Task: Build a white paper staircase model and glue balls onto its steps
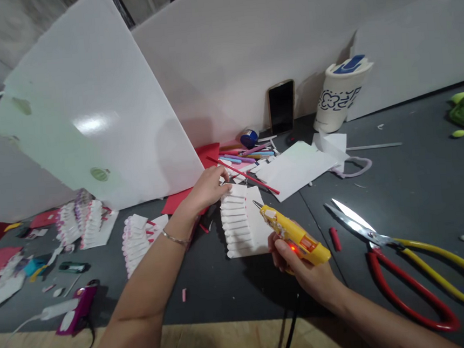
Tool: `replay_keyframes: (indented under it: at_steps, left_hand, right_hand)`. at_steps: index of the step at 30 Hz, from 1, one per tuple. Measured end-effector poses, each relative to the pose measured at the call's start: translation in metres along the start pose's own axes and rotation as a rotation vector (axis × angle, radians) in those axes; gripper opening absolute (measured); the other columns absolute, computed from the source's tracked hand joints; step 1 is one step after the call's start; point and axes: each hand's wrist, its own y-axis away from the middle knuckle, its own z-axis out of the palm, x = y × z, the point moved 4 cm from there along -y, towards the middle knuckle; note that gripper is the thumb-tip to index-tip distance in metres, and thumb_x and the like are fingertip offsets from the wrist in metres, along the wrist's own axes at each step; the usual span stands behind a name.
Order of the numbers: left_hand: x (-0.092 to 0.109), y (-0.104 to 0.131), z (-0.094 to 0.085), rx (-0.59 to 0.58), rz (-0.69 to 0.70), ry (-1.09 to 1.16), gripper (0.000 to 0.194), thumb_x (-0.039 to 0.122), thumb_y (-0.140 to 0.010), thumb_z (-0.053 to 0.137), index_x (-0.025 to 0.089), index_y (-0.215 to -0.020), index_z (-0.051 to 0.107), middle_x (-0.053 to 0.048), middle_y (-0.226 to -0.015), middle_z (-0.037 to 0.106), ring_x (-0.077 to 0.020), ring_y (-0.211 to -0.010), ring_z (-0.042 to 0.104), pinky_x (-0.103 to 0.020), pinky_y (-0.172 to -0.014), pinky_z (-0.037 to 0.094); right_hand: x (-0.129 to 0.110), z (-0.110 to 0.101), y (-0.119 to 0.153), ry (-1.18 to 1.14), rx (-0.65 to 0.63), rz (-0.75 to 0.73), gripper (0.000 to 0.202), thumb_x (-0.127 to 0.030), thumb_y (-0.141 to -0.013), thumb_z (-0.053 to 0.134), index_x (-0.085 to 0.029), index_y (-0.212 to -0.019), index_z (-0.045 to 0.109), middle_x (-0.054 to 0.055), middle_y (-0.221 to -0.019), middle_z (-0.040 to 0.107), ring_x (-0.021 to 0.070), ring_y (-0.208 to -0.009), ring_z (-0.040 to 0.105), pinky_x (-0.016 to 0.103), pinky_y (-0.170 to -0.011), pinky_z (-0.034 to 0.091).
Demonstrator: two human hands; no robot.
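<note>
My right hand (300, 263) is wrapped round a yellow hot glue gun (289, 228) with an orange-red light showing in its body. The metal nozzle points up and left, over the right part of a white paper card (259, 223). A column of white rolled strips (237, 225) lies along the card's left side. At the card's top left corner is my left hand (212, 184), with its fingers curled and its thumb on the topmost strip. Just above the card a thin red stick (248, 177) lies slanting, close to my left fingertips.
Large scissors (378, 240) lie open at right beside a short red piece (334, 239). Behind are white sheets (296, 168), colored pens (246, 155), a phone (282, 107) and a cup (337, 97). More strip-covered cards (136, 239) and a purple plug block (79, 309) are at left.
</note>
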Motion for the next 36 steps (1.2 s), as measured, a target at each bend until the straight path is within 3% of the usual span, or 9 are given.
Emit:
replay_keyframes:
  at_steps: [6,13,18,36]
  left_hand:
    - [0.004,0.002,-0.001,-0.046,0.064,-0.039,0.016,0.016,-0.081,0.054,0.018,-0.08,0.07,-0.006,-0.087,0.066,-0.0211,-0.093,0.06,-0.034,-0.087,0.046]
    - [0.007,0.01,-0.005,-0.043,0.092,-0.131,0.016,0.026,-0.081,0.065,0.025,-0.096,0.073,-0.005,-0.113,0.065,-0.0249,-0.111,0.055,-0.041,-0.098,0.043]
    - [0.009,0.011,-0.004,-0.015,0.072,-0.198,0.011,0.023,-0.083,0.063,0.023,-0.085,0.074,-0.005,-0.111,0.065,-0.0249,-0.109,0.057,-0.042,-0.096,0.043]
    - [0.005,0.015,0.004,-0.003,0.037,-0.216,0.008,0.028,-0.081,0.068,0.022,-0.084,0.071,-0.006,-0.117,0.066,-0.0261,-0.109,0.058,-0.042,-0.092,0.044]
  right_hand:
    - [0.003,-0.001,0.0,-0.006,-0.007,-0.015,0.026,-0.047,-0.091,0.061,-0.021,-0.087,0.056,-0.004,-0.064,0.056,0.0089,-0.048,0.052,0.022,-0.045,0.042]
    - [0.001,0.0,0.001,-0.012,0.004,0.006,0.03,-0.05,-0.089,0.062,-0.021,-0.085,0.056,-0.004,-0.061,0.055,0.0095,-0.047,0.051,0.022,-0.044,0.041]
    - [0.001,0.0,0.002,-0.014,0.013,0.012,0.03,-0.051,-0.088,0.062,-0.022,-0.086,0.055,-0.004,-0.06,0.055,0.0102,-0.047,0.051,0.023,-0.045,0.041]
    - [0.002,0.001,0.0,-0.001,0.016,0.027,0.033,-0.053,-0.088,0.062,-0.021,-0.084,0.054,-0.004,-0.064,0.055,0.0097,-0.049,0.051,0.023,-0.045,0.043]
